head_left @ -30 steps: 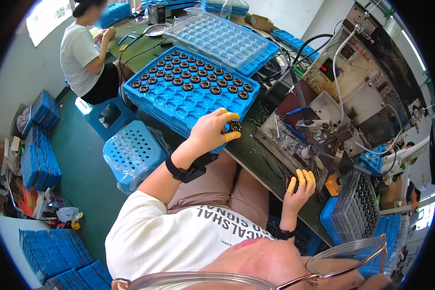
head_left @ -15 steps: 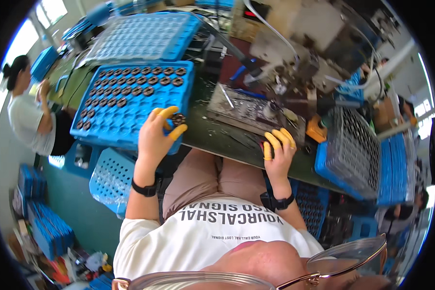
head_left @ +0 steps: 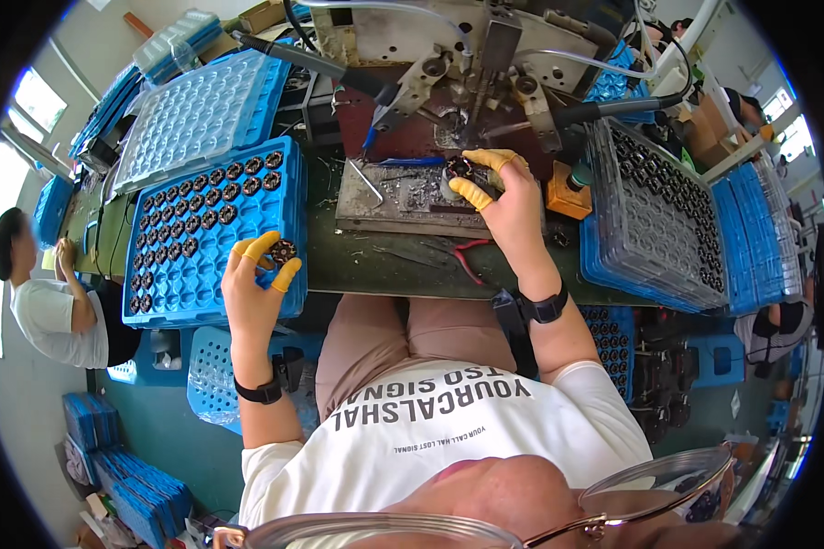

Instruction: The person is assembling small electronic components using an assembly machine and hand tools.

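My left hand [head_left: 254, 279], with yellow finger cots, pinches a small round stator [head_left: 285, 251], dark with copper-coloured teeth. It is over the front right corner of a blue tray [head_left: 247, 309], where several rows of similar stators sit in round pockets. My right hand [head_left: 511, 197], also in yellow cots, has thumb and forefinger closed about a second stator [head_left: 459, 167] at the small metal holder [head_left: 458, 186] on a grey work block [head_left: 362, 197]. Whether that stator rests on the holder is hard to make out.
Red-handled pliers [head_left: 470, 263] lie on the green bench ahead of me. Behind the block stands a metal machine [head_left: 499, 41] with a hose. An orange block [head_left: 568, 197] and stacked clear-lidded trays [head_left: 650, 261] are at right; an empty clear tray [head_left: 188, 114] is far left. A co-worker [head_left: 59, 293] sits left.
The view has turned toward the machine. My right hand has gone up from beside the pliers to the stator at the holder. My left hand still holds its stator by the tray.
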A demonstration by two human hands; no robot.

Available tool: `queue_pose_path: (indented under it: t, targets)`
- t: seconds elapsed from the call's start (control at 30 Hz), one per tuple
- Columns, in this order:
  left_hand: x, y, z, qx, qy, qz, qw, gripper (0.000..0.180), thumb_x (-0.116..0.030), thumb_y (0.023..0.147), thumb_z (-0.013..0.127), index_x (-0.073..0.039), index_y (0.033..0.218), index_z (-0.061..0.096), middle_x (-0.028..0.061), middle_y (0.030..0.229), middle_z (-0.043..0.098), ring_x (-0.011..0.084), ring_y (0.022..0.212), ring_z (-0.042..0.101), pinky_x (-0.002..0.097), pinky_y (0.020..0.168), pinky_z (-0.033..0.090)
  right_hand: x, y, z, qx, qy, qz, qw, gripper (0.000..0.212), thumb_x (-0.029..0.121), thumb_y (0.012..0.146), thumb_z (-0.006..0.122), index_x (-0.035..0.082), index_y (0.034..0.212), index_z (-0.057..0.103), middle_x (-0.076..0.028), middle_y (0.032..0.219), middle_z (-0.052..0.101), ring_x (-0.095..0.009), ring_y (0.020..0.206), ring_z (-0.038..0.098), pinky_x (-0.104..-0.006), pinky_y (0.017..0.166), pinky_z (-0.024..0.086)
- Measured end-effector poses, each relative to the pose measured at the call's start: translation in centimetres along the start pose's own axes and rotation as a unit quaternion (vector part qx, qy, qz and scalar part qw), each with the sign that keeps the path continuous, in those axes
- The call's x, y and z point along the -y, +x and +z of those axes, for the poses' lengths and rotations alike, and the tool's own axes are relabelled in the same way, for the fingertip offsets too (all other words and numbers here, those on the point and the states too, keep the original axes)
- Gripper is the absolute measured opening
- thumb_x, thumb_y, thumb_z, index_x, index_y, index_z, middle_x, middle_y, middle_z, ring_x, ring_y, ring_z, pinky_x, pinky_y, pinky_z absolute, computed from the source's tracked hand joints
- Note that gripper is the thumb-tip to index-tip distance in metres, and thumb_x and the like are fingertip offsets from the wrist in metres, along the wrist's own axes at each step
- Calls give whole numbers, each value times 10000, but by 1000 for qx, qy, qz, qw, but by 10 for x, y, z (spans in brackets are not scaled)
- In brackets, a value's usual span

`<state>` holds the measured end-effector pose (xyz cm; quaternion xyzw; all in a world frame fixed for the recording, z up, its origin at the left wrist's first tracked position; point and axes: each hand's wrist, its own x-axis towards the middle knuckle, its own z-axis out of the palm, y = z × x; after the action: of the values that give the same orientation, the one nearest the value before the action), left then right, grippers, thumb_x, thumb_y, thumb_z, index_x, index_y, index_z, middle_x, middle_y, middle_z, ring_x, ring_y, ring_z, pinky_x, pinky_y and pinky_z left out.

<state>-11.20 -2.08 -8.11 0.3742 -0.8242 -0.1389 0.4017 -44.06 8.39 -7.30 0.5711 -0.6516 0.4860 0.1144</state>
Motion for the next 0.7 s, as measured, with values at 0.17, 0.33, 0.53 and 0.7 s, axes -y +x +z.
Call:
queue_pose_path:
  t: [0.17,0.33,0.53,0.7]
  targets:
    - [-44,25,8,-57,-51,58,995,432,-69,694,835,-67,1107,710,52,943,648,180,813,602,288,700,459,2,-18,-21,-49,48,13,998,415,174,710,857,50,1063,677,-110,1049,673,-297,965,624,-377,839,501]
    - [-94,67,75,55,-154,92,982,391,-119,713,835,-45,1077,710,112,1037,666,268,933,658,331,835,516,-4,-67,-34,-76,32,19,996,444,102,703,858,31,1091,656,-123,1073,644,-282,971,629,-347,852,514]
    - [-103,87,137,79,-198,137,967,425,-178,732,845,-1,1089,696,131,1055,670,274,954,660,340,827,516,-14,-107,-35,-47,26,39,998,435,95,712,851,25,1093,654,-124,1083,643,-287,985,632,-352,858,518]
    - [-104,94,134,152,-234,91,956,449,-204,760,837,11,1120,677,128,1050,665,252,898,650,323,779,509,-24,-112,-34,-43,34,52,997,440,103,711,855,30,1096,655,-126,1082,642,-291,981,632,-354,852,523]
